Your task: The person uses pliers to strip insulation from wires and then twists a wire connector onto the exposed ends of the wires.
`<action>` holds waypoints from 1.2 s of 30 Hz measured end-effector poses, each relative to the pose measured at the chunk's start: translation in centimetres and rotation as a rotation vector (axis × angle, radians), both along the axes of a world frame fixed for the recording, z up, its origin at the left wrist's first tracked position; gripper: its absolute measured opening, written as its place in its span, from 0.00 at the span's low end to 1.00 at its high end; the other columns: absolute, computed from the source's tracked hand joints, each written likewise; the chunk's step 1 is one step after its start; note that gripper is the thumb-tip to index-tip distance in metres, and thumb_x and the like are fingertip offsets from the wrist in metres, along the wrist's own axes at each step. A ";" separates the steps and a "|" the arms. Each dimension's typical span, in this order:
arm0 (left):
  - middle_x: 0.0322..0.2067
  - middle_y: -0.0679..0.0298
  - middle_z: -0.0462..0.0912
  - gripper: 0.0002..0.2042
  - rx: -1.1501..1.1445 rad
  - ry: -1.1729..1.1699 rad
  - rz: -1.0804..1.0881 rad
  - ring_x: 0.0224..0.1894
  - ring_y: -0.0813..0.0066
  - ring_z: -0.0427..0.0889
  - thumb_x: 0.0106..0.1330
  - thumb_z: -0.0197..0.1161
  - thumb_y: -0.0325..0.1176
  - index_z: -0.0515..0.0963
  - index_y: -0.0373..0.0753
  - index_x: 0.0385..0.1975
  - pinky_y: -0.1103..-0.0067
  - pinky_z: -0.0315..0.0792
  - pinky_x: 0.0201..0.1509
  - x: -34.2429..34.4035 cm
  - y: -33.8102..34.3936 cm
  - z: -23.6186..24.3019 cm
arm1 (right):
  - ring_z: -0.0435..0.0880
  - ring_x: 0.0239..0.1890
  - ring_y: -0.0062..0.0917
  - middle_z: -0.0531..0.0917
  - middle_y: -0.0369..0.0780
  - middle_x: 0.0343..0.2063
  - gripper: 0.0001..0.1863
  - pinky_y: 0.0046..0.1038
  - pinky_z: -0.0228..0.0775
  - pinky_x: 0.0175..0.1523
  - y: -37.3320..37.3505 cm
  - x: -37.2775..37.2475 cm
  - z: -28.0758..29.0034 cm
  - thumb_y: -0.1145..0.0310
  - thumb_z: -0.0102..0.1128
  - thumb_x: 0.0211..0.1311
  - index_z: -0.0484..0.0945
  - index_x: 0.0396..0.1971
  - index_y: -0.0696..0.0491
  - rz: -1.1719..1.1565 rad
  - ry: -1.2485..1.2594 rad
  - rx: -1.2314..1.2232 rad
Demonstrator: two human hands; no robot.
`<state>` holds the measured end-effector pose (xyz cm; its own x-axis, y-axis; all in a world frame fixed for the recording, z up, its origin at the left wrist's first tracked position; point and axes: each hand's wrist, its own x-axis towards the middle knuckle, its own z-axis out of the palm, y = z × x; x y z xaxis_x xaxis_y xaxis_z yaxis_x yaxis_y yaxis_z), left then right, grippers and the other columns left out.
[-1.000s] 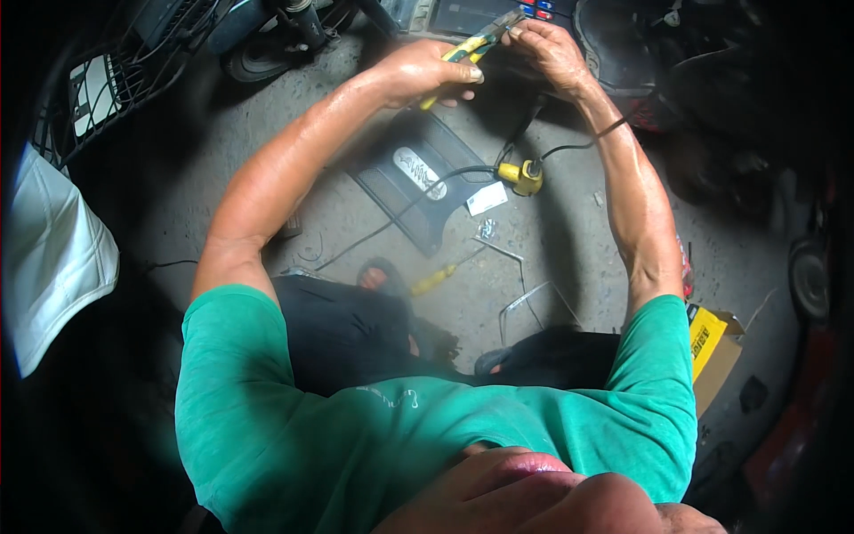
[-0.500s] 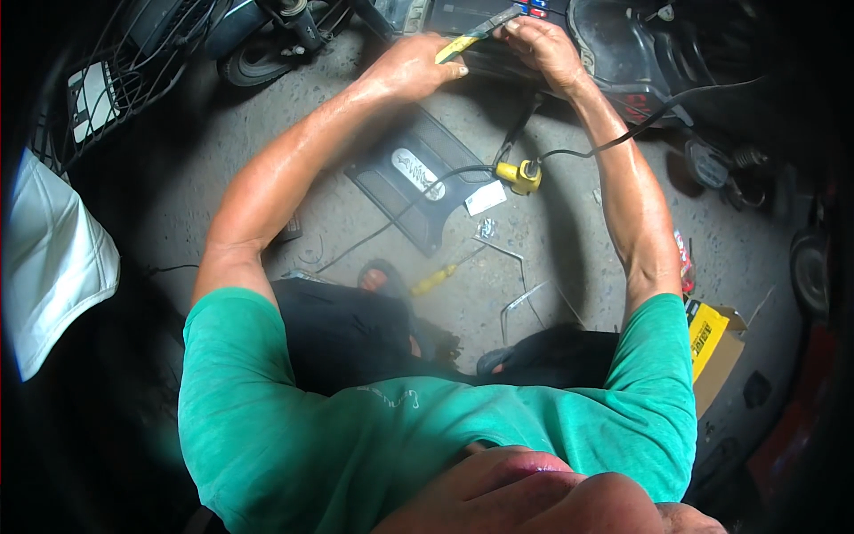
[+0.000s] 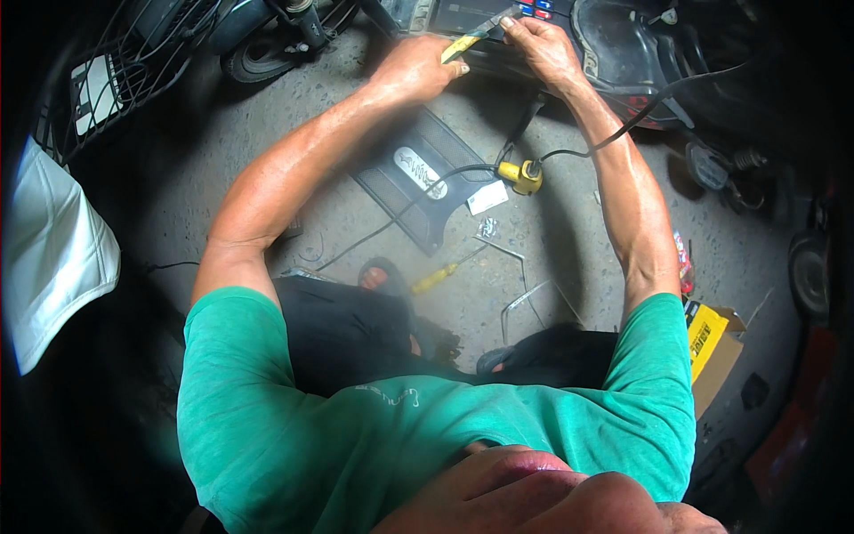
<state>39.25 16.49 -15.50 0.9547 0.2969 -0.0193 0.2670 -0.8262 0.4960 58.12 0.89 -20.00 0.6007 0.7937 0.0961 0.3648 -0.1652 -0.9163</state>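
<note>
My left hand point(image 3: 416, 69) is closed round the yellow-and-black handle of a slim hand tool point(image 3: 462, 44), whose grey metal end points up and to the right. It looks like pliers, but its jaws do not show clearly. At that metal end my right hand point(image 3: 542, 52) has thumb and forefinger pinched together; whatever is between them is too small to make out. Just beyond both hands lies a dark battery-like block point(image 3: 476, 15) with red and blue connectors point(image 3: 535, 10) on top, set in a black vehicle body point(image 3: 618, 44).
On the concrete floor lie a black plastic cover point(image 3: 387, 182), a yellow plug connector point(image 3: 525, 176) with black cable, a white card point(image 3: 487, 197) and a yellow-handled screwdriver point(image 3: 434, 279). An open yellow-and-brown box point(image 3: 714, 351) stands at right. A wire basket point(image 3: 133, 80) is at upper left.
The view has shifted slightly. Both hands keep nearly the same place and hold, with the tool's end still at my right fingertips.
</note>
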 end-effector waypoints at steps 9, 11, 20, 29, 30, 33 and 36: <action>0.31 0.54 0.85 0.21 0.071 -0.198 0.185 0.35 0.59 0.85 0.66 0.70 0.49 0.83 0.35 0.46 0.66 0.76 0.43 -0.9 4.6 2.4 | 0.74 0.18 0.32 0.84 0.34 0.24 0.21 0.35 0.72 0.29 0.0 0.4 1.0 0.45 0.54 0.74 0.82 0.39 0.49 -0.104 -0.334 -0.039; 0.27 0.65 0.82 0.20 -0.136 -0.024 0.101 0.32 0.72 0.81 0.67 0.70 0.49 0.84 0.36 0.44 0.72 0.74 0.38 -1.5 4.1 3.2 | 0.73 0.19 0.19 0.80 0.33 0.20 0.20 0.23 0.62 0.21 -0.8 0.8 1.4 0.49 0.56 0.73 0.82 0.37 0.52 0.045 0.472 0.084; 0.51 0.55 0.85 0.23 -0.660 0.333 -0.421 0.53 0.69 0.82 0.61 0.71 0.43 0.83 0.34 0.52 0.72 0.75 0.59 -4.1 4.4 2.8 | 0.75 0.20 0.16 0.80 0.33 0.22 0.14 0.18 0.62 0.23 -2.1 0.2 1.0 0.61 0.57 0.74 0.85 0.36 0.55 0.058 0.482 0.240; 0.41 0.59 0.84 0.21 -0.790 0.357 -0.407 0.33 0.74 0.78 0.58 0.74 0.39 0.84 0.30 0.46 0.76 0.76 0.38 -5.4 4.7 2.3 | 0.80 0.26 0.18 0.86 0.38 0.28 0.16 0.21 0.69 0.29 -5.1 2.6 4.8 0.71 0.58 0.70 0.83 0.54 0.59 -0.014 0.113 0.041; 0.41 0.60 0.84 0.20 -0.744 0.399 -0.375 0.34 0.75 0.78 0.58 0.74 0.38 0.84 0.31 0.46 0.77 0.76 0.38 -5.8 5.2 1.8 | 0.81 0.27 0.19 0.87 0.38 0.29 0.15 0.22 0.71 0.31 -5.3 2.1 6.2 0.70 0.58 0.70 0.84 0.52 0.59 -0.012 -0.062 -0.067; 0.44 0.61 0.85 0.18 -0.454 0.602 -0.362 0.40 0.73 0.80 0.60 0.73 0.37 0.84 0.34 0.46 0.74 0.76 0.44 -5.5 4.5 1.9 | 0.85 0.31 0.26 0.89 0.43 0.33 0.15 0.28 0.76 0.38 -7.0 2.7 6.6 0.67 0.61 0.67 0.86 0.47 0.59 -0.050 -0.324 -0.116; 0.47 0.55 0.85 0.16 -0.145 0.687 -0.606 0.51 0.58 0.83 0.60 0.71 0.33 0.85 0.35 0.47 0.67 0.73 0.58 -5.4 2.4 0.3 | 0.88 0.40 0.38 0.88 0.50 0.38 0.16 0.36 0.78 0.47 -7.6 2.1 6.9 0.66 0.62 0.60 0.87 0.43 0.59 -0.081 -0.408 -0.280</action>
